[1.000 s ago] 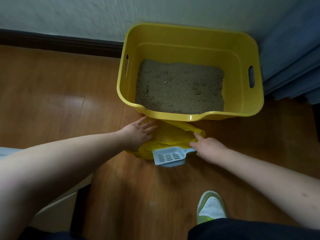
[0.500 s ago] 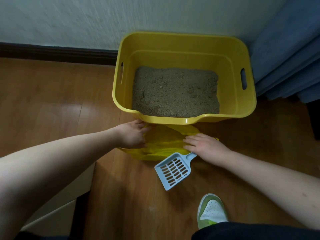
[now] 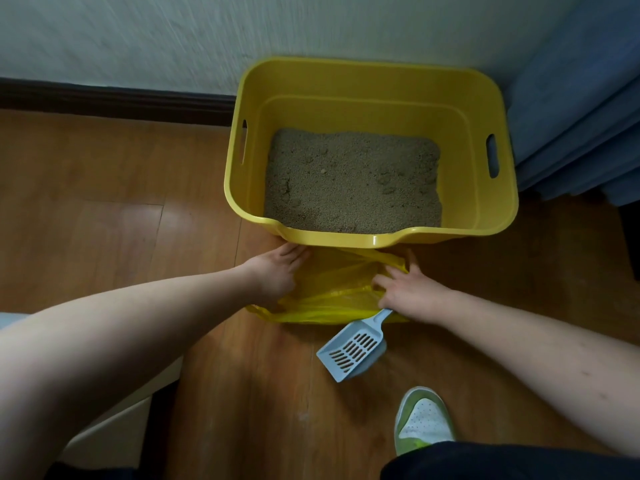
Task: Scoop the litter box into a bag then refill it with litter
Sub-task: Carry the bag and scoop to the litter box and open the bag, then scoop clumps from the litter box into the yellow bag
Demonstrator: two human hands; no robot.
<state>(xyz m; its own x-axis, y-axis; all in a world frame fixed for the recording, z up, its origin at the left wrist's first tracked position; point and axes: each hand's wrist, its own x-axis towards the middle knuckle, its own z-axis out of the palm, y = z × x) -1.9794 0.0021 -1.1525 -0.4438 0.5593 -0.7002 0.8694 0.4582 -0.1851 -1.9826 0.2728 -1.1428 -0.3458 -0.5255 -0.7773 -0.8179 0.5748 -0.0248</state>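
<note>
On my feed the wooden floor (image 3: 104,209) fills most of the view, meeting a pale wall (image 3: 138,39) along a dark baseboard (image 3: 104,98), with blue curtain folds (image 3: 581,116) hanging at the right edge. The biggest thing on the floor is the yellow litter box (image 3: 485,216), set against the wall beside the curtain, its low front lip facing me and a slot handle in each end wall. Grey litter (image 3: 353,185) covers its bottom, lumpy and pitted in spots. Directly in front of the box, touching its near side, I see the yellow plastic bag (image 3: 332,289) lying crumpled on the floor. My left hand (image 3: 273,275) rests on the bag's left edge with its fingers reaching forward to the foot of the box; whether they pinch the plastic I cannot tell. My right hand (image 3: 405,289) sits on the bag's right side with fingers spread over the folds, pressing or gathering them, and the grip itself is not clear to me. Just below that hand lies the light blue slotted scoop (image 3: 353,351), flat on the floor, slots up, its handle running up under the hand's heel. Near the bottom edge I see the toe of a green and white shoe (image 3: 422,420).
</note>
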